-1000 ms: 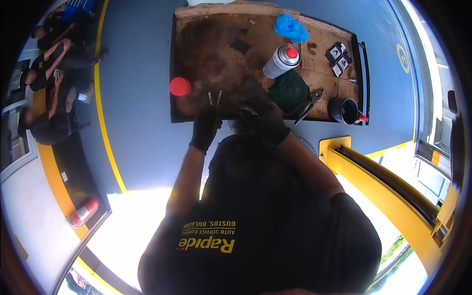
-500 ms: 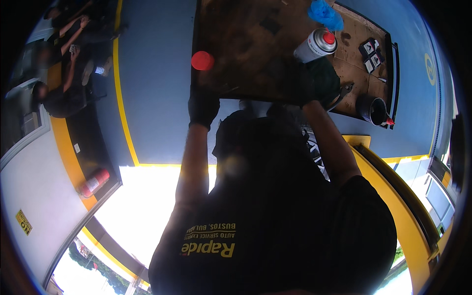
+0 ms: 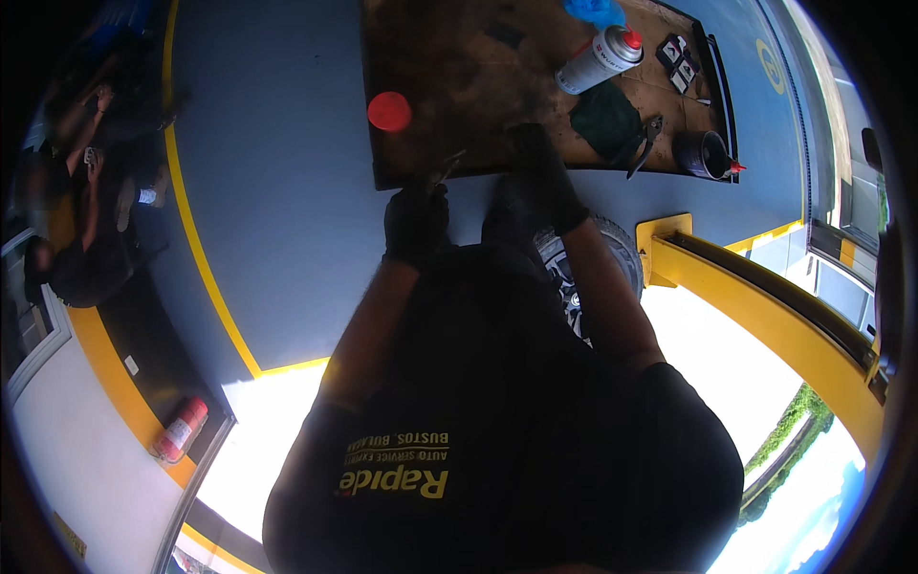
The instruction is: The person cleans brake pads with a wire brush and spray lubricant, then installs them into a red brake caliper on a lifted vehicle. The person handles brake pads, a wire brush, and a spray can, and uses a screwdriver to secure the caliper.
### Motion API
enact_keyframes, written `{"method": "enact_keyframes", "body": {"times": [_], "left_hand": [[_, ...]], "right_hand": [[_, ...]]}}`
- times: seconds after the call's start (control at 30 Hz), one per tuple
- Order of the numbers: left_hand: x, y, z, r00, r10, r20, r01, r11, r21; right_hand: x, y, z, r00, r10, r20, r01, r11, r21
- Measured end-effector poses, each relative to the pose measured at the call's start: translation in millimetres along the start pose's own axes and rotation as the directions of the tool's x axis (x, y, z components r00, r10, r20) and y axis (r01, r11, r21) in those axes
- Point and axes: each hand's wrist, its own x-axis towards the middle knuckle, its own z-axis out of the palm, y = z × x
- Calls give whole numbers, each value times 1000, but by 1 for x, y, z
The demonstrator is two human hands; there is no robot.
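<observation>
Black gloves cover both hands. My left hand [image 3: 418, 225] is closed at the near edge of a stained, cardboard-covered worktable [image 3: 449, 67]. From its fingers sticks a thin metal piece [image 3: 451, 165], too dark to name. My right hand [image 3: 547, 182] is just to the right, over the same edge; its dark fingers do not show clearly. Right of it lie a dark green cloth [image 3: 606, 120] and pliers [image 3: 646, 145]. Behind the cloth is a white spray can [image 3: 600, 65] with a red top. A round red cap [image 3: 389, 112] sits at the table's left.
On the table's right are a dark open can [image 3: 703, 154], small black-and-white boxes [image 3: 678, 63] and a blue crumpled glove or wrap [image 3: 595, 11]. A wheel [image 3: 612, 253] and a yellow post [image 3: 765, 287] stand near my right arm. People [image 3: 91, 201] and a fire extinguisher [image 3: 182, 429] are left.
My right hand has moved left, away from the green cloth and pliers, toward my left hand. My left hand now holds the thin metal piece. The view has shifted.
</observation>
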Motion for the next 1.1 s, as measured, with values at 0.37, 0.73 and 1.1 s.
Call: {"method": "enact_keyframes", "body": {"times": [0.37,0.73,1.1], "left_hand": [[6,-18,-13,986,161,36,-163,983,89],[-9,-35,10,984,99,147,-46,945,-325],[-7,6,2,946,-112,305,319,502,-804]], "right_hand": [[1,-37,28,944,267,195,-330,796,507],[19,-59,33,919,170,355,-279,918,282],[38,-31,51,941,-266,210,300,942,-151]]}}
